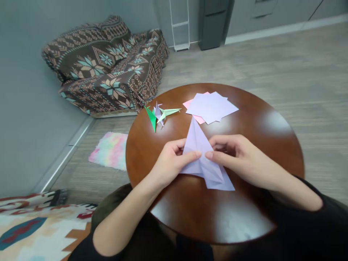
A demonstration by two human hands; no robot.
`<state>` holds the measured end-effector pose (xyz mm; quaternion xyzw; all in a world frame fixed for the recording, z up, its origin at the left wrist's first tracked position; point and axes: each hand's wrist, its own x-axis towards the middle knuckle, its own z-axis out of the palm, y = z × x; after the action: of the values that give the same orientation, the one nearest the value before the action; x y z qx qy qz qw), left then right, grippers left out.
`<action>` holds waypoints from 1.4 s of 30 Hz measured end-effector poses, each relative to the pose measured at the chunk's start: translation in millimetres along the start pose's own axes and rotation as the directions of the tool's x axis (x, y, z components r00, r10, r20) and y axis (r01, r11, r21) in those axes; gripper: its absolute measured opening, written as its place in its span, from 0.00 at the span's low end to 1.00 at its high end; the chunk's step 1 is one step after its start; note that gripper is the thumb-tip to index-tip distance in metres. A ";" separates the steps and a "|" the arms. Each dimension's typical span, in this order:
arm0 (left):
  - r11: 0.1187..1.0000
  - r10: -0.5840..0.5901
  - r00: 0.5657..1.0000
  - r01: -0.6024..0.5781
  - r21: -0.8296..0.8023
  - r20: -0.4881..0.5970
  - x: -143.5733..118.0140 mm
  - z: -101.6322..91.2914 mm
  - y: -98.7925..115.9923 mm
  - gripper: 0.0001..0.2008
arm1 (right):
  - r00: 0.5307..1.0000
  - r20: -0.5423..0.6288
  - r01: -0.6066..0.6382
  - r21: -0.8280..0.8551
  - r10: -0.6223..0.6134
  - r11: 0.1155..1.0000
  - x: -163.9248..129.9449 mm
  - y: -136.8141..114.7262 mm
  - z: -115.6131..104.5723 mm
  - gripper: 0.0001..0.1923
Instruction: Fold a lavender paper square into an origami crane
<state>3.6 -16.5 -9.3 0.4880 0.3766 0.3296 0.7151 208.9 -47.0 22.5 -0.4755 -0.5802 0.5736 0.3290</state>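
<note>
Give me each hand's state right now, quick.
Left hand: fingers pinched shut on the lilac folded paper.
Right hand: fingers also pinched shut on the lilac folded paper, thumb tip meeting the left thumb at the centre crease.

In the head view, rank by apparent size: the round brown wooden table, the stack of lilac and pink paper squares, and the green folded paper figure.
1. Round brown wooden table
2. Stack of lilac and pink paper squares
3. Green folded paper figure

A round brown desk (266,137) fills the frame's centre. On it lie a folded lilac paper (202,159) at centre, a stack of sheets (210,107) above it, and folded cranes (160,114) at upper left.
</note>
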 end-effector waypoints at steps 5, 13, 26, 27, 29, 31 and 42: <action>0.997 0.019 0.999 -0.021 -0.070 -0.037 -1.0 1.8 -5.3 0.11 | 0.998 -0.052 0.025 0.017 -0.024 1.000 0.0 4.8 5.9 0.05; 0.986 0.057 0.991 -0.075 -0.151 -0.123 0.2 5.3 -5.4 0.09 | 0.999 0.031 0.036 -0.100 -0.033 0.994 2.2 6.7 4.6 0.06; 0.992 0.086 0.986 -0.097 -0.078 -0.142 -0.1 9.0 -8.5 0.14 | 0.998 -0.010 0.069 -0.073 -0.069 0.995 7.4 15.2 12.3 0.08; 0.992 0.080 0.987 -0.092 -0.084 -0.142 -0.2 9.9 -8.4 0.14 | 0.997 -0.008 0.075 -0.073 -0.075 0.995 7.8 15.9 12.5 0.08; 0.991 0.070 0.985 -0.087 -0.103 -0.155 -0.3 11.3 -7.4 0.14 | 0.997 0.019 0.076 -0.081 -0.074 0.994 8.0 16.9 12.1 0.08; 0.988 0.062 0.984 -0.084 -0.130 -0.169 -0.1 12.3 -5.9 0.15 | 0.996 0.043 0.075 -0.090 -0.072 0.993 7.8 17.3 11.6 0.08; 0.984 0.026 0.985 -0.055 -0.168 -0.173 -0.3 15.9 -7.7 0.15 | 0.997 0.001 0.072 -0.046 -0.072 0.996 9.0 18.5 12.7 0.07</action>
<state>17.9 -26.3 -12.6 0.4023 0.3964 0.4159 0.7128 197.4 -45.1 1.3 -0.4619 -0.6099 0.5477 0.3386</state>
